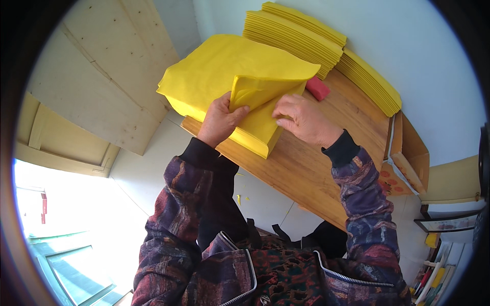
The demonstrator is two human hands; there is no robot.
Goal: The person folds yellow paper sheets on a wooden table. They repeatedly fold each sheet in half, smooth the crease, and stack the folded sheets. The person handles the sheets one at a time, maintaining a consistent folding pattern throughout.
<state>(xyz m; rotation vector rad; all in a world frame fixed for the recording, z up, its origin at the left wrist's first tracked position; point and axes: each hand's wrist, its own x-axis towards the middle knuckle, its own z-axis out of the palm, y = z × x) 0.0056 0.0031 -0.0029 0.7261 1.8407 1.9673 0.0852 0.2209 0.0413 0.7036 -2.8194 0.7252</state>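
Observation:
A thick stack of large yellow paper sheets (218, 57) lies on a wooden table (306, 179). My left hand (224, 116) pinches the lifted, folded-back corner of the upper sheets between thumb and fingers at the stack's near side. Just right of it, my right hand (302, 118) hovers over or touches the exposed yellow surface, its fingers curled and thumb close to them; I cannot tell whether it grips a sheet. A red block-like object (317, 88) sits on the table beyond my right hand, partly under the raised paper.
Bundles of folded yellow paper (294, 38) stand along the wall, with another bundle (371, 82) to their right. An open cardboard box (409, 153) is beside the table's right end. Wooden boards (103, 76) stand at the left. Yellow scraps (239, 199) lie on the tiled floor.

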